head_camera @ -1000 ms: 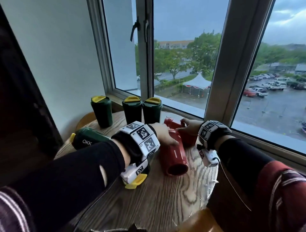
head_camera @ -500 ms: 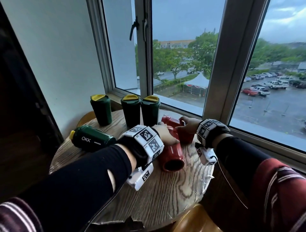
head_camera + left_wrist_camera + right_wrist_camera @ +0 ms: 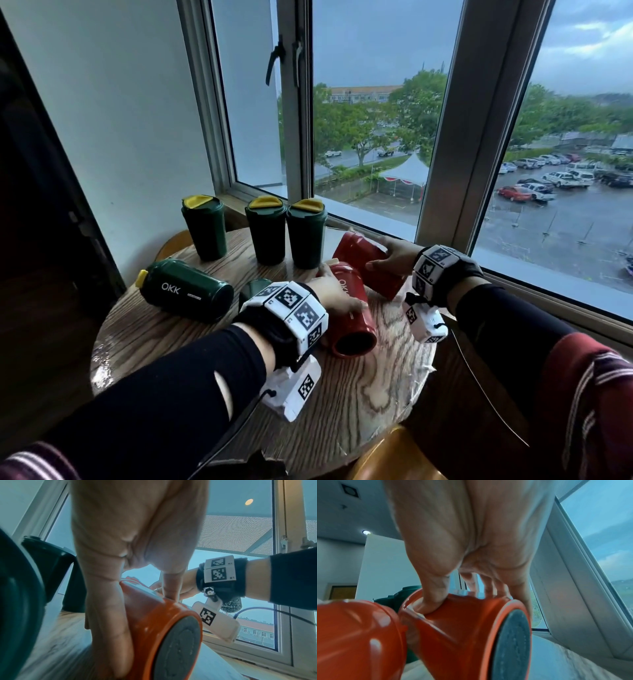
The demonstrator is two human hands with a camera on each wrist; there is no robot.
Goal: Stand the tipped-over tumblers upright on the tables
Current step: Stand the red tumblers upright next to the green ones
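Observation:
Two red tumblers lie on their sides on the round wooden table (image 3: 359, 394). My left hand (image 3: 342, 298) grips the near red tumbler (image 3: 352, 332), whose base faces me. In the left wrist view my thumb (image 3: 106, 615) and fingers wrap round that tumbler (image 3: 154, 628). My right hand (image 3: 383, 257) grips the far red tumbler (image 3: 359, 253); the right wrist view shows the thumb (image 3: 433, 601) curled over it (image 3: 462, 626). A green tumbler (image 3: 185, 291) lies tipped at the left. Another green one (image 3: 255, 287) is mostly hidden behind my left wrist.
Three green tumblers with yellow lids (image 3: 205, 226), (image 3: 265, 229), (image 3: 306, 233) stand upright at the back of the table. The window sill (image 3: 376, 212) and frame run right behind them. A white wall closes the left side. A wooden seat (image 3: 394, 455) shows below the table's near edge.
Both hands stay on the same red tumblers, which still lie on their sides. The head view has drawn back and now shows more of the table.

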